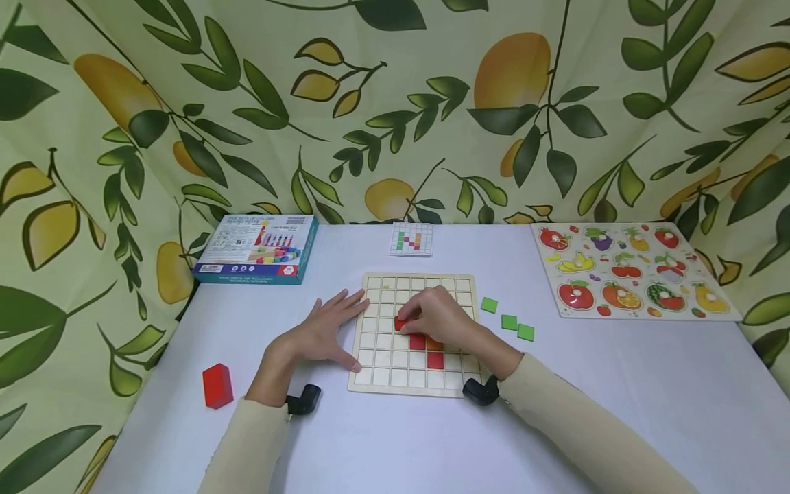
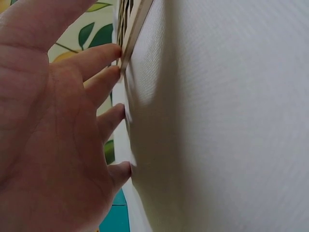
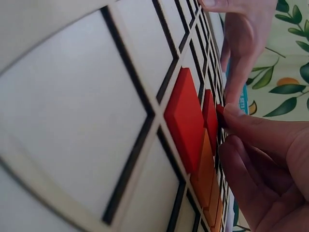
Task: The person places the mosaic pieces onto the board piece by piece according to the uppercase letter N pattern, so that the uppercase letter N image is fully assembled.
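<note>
A wooden grid board point(image 1: 385, 392) lies on the white table. My right hand point(image 1: 439, 317) is over its middle, pinching a red square tile point(image 1: 400, 323) between thumb and fingers at one of the cells. Two more red tiles, one of them the nearer red tile point(image 1: 435, 360), sit in cells close by, and an orange tile point(image 1: 434, 345) shows partly under my hand. The right wrist view has several orange tiles point(image 3: 206, 179) in a row beside the red ones. My left hand point(image 1: 326, 328) is spread, its thumb and fingertips touching the board's left edge.
Three loose green tiles, including one green tile point(image 1: 489, 304), lie right of the board. Behind it is a pattern card point(image 1: 411, 239) with coloured squares. A game box point(image 1: 256, 249) stands back left, a fruit puzzle board point(image 1: 638, 273) back right, and a red block point(image 1: 217, 385) front left.
</note>
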Available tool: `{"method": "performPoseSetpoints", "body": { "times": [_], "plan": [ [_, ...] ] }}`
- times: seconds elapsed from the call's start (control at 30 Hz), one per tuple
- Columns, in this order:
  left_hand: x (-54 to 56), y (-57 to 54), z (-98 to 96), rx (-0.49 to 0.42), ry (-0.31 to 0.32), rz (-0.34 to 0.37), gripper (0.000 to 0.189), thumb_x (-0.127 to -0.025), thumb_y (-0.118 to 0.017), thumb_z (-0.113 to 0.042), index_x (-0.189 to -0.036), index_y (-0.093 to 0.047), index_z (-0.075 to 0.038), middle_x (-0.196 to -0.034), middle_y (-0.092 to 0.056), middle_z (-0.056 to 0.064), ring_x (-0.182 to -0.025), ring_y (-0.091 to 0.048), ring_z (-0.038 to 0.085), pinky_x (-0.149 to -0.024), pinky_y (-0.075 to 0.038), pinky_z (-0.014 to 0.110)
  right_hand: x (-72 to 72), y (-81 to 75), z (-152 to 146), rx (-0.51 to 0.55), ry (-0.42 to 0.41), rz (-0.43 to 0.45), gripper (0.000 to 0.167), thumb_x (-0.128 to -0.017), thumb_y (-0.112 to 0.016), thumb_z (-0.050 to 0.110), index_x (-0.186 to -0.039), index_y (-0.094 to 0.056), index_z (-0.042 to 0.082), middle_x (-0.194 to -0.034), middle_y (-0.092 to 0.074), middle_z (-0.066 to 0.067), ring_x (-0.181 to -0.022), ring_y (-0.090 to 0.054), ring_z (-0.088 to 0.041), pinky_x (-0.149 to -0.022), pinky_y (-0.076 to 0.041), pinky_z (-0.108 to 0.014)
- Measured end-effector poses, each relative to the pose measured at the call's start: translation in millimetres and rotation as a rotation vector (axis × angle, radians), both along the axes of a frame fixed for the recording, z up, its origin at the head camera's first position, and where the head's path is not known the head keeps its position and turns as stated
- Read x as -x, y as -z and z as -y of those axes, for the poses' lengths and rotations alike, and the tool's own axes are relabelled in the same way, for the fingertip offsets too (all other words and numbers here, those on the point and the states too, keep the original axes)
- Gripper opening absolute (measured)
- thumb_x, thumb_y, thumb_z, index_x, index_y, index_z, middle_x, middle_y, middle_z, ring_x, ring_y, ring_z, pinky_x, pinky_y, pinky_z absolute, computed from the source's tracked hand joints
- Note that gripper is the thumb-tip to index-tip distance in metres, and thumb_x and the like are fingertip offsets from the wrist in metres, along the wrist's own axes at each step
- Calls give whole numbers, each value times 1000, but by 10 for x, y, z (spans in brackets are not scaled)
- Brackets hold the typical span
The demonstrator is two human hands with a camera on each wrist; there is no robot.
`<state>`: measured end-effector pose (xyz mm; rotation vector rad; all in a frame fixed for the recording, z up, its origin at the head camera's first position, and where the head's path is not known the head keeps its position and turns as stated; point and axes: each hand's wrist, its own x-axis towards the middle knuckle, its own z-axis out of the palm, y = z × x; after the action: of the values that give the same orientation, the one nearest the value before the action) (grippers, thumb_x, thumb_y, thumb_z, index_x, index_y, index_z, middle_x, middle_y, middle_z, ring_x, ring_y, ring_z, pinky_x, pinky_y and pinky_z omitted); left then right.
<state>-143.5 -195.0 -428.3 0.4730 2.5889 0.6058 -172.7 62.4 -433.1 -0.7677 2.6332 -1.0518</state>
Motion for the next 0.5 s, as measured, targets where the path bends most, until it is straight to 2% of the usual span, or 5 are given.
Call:
{"method": "performPoseSetpoints", "body": {
  "times": [0.17,0.33,0.5],
  "plan": [
    [-6,5,-3,6,2,-5,117,-64,-93,-49,-161,-32,-22,-174,-18,-2,-163,-4,33,-127,0,70,-26,4,35,-42,1,-44,15,-77,-90,15,-91,-83,12,-88,-81,3,-89,-68,-11,-78,-55,-25],
    [-3,13,0,9,5,-4,117,-65,-93,-48,-161,-33,-21,-174,-18,-2,-163,-4,33,-127,0,70,-43,-4,56,-82,12,-50,15,-76,-90,14,-89,-83,12,-86,-80,2,-79,-63,-7,-69,-53,-20],
    [7,1,-5,7,11,-10,118,-64,-93,-48,-161,-32,-21,-174,-17,-1,-163,-5,34,-127,0,71,-48,-26,74,-111,28,-47,15,-75,-91,13,-88,-83,12,-85,-80,2,-81,-64,-7,-70,-53,-21]
  ]
}}
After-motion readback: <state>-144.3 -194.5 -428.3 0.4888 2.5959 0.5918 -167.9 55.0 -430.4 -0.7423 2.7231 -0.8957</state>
